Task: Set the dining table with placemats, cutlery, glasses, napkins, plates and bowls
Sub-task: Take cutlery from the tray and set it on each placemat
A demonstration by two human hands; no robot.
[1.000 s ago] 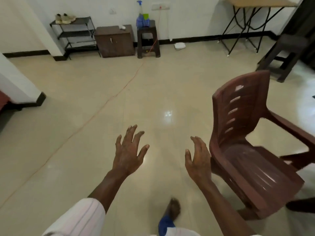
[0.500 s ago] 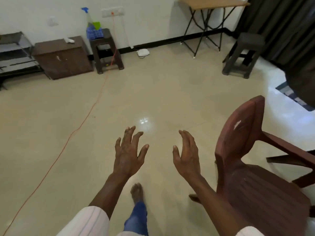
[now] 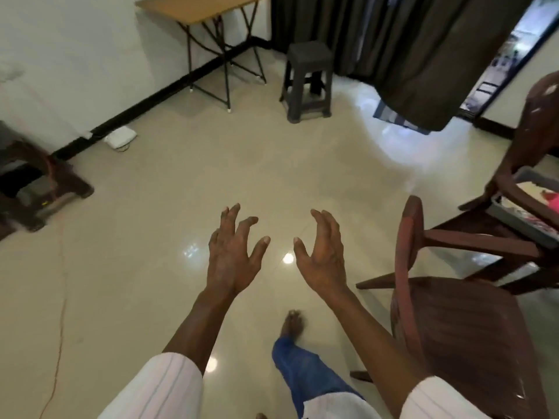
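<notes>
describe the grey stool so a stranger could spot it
Find the dark curtain at the room's far end. At its left edge, right of the folding table, stands the grey stool. It is low, square-topped and thick-legged, unlike the thin-legged table.

A glossy cream tiled floor (image 3: 272,176) fills the room. A folding table (image 3: 193,10) with a wooden top stands by the white wall, a dark grey stool (image 3: 308,52) near it before a dark curtain (image 3: 408,40). A white box (image 3: 120,137) lies at the skirting, an orange cable (image 3: 62,313) trails at left, and two brown plastic chairs (image 3: 469,328) stand at right.
</notes>
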